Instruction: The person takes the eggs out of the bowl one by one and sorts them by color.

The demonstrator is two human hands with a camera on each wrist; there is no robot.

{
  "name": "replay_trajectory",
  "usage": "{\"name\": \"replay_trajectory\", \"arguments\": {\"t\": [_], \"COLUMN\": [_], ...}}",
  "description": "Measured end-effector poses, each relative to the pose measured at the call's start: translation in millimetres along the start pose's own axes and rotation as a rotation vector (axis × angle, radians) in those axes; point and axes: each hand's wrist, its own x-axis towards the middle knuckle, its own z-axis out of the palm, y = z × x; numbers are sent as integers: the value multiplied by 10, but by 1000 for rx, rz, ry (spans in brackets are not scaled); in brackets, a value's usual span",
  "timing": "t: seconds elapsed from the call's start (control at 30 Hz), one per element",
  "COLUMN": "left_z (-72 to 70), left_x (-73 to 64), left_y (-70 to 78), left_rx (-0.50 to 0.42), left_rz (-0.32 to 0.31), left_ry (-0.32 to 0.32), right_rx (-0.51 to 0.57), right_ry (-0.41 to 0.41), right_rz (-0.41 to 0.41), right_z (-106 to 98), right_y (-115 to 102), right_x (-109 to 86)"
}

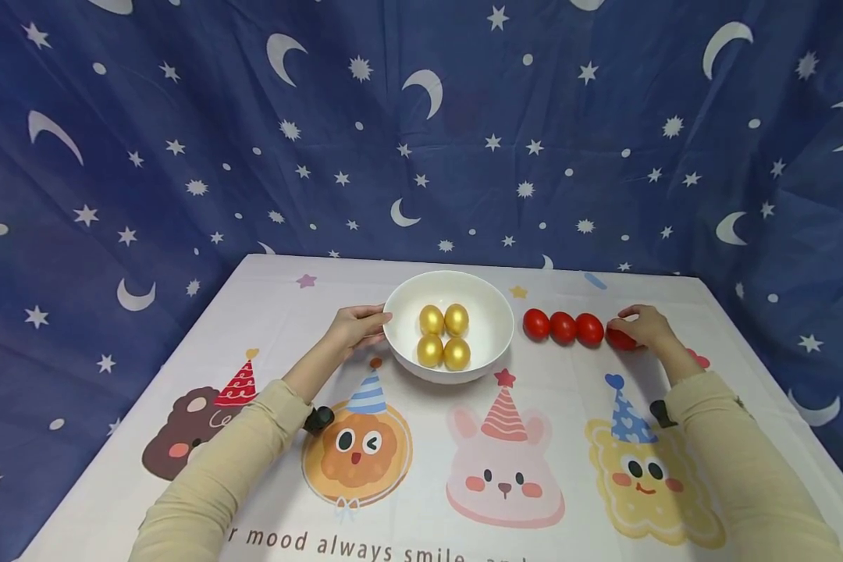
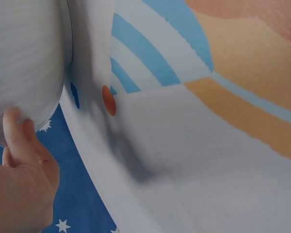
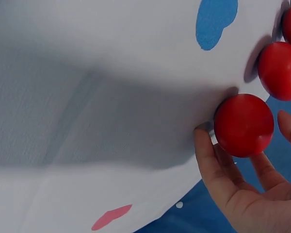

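My left hand (image 1: pixel 354 328) holds the left side of a white bowl (image 1: pixel 449 376), thumb at the rim and fingers against the outer wall. Several shiny gold eggs (image 1: pixel 430 350) lie grouped inside it. In the left wrist view, fingertips (image 2: pixel 14 119) touch the bowl's curved outside. Over on the right, my right hand (image 1: pixel 645 326) has its fingers around a red egg (image 3: pixel 243 125), the rightmost of a row. A small gap shows between thumb and egg in the right wrist view. The other red eggs (image 1: pixel 563 328) line up between that hand and the bowl.
A white tablecloth (image 1: pixel 428 437) with printed cartoon figures and lettering covers the table. Behind it hangs a dark blue curtain (image 1: pixel 464 203) with moons and stars, close to the table's back edge (image 1: pixel 365 260). Black wrist cameras (image 1: pixel 319 419) sit below both hands.
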Motion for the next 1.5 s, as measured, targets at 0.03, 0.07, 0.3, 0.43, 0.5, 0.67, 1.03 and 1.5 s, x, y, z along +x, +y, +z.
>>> {"name": "replay_trajectory", "arguments": {"t": [0.03, 0.07, 0.3, 0.43, 0.5, 0.67, 1.03, 1.5], "left_z": [-1, -3, 4, 6, 9, 13, 6, 1], "left_x": [-1, -3, -9, -7, -6, -4, -12, 2], "left_y": [5, 10, 25, 22, 19, 13, 5, 29], "left_rx": [-1, -1, 2, 1, -1, 1, -4, -16], "left_rz": [0, 1, -12, -11, -14, -18, -8, -12], "left_ry": [-1, -2, -5, -5, -2, 3, -14, -8], "right_rx": [3, 5, 11, 5, 0, -9, 11, -118], "right_ry": [-3, -7, -17, -11, -10, -11, -1, 91], "right_rz": [2, 2, 29, 24, 24, 31, 15, -55], "right_z": [-7, -14, -35, -35, -35, -42, -80, -208], "right_y": [-1, 2, 27, 38, 41, 42, 84, -106], "right_x": [-2, -1, -7, -12, -18, -36, -60, -170]}}
